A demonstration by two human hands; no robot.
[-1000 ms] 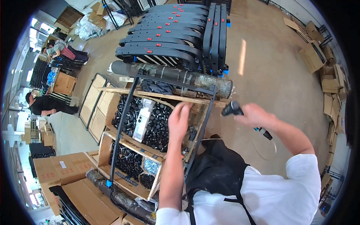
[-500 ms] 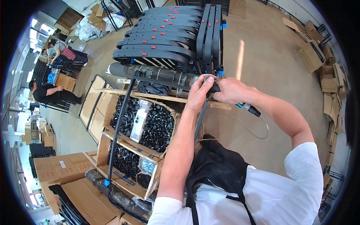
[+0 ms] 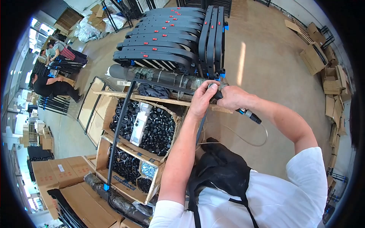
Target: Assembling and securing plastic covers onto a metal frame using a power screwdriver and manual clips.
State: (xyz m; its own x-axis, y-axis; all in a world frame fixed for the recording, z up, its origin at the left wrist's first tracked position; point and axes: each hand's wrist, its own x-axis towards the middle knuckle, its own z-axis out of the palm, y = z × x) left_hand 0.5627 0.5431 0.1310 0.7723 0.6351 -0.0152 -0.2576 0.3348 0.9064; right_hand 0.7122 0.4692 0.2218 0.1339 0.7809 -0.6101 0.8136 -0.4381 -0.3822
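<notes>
My right hand [image 3: 235, 98] is closed around a dark air tool [image 3: 249, 115], whose silver and black hose end sticks out below the palm. Against it, my left hand [image 3: 202, 100] is closed at the right end of a dark tube frame [image 3: 119, 125], thumb beside the black tool part between the hands. What its fingers grip is hidden. The frame rests across a wooden plank [image 3: 152, 97] and wrapped rolls. Under it, a large open carton [image 3: 175, 131] holds many black round-headed bolts [image 3: 157, 129], with a clear-and-white case [image 3: 140, 127] on top.
A thin pale hose [image 3: 262, 143] loops beside my apron. Curved grey frames [image 3: 159, 47] with red tabs are stacked ahead. A smaller divided carton [image 3: 129, 192] holds black and silver hardware. Cardboard boxes [image 3: 332, 85] line the right wall. Other people [image 3: 57, 85] work at far left.
The view has shifted slightly, so most things sit a little farther left. Both hands stay together at the frame's end with the air tool. At far left, a co-worker's arm has moved.
</notes>
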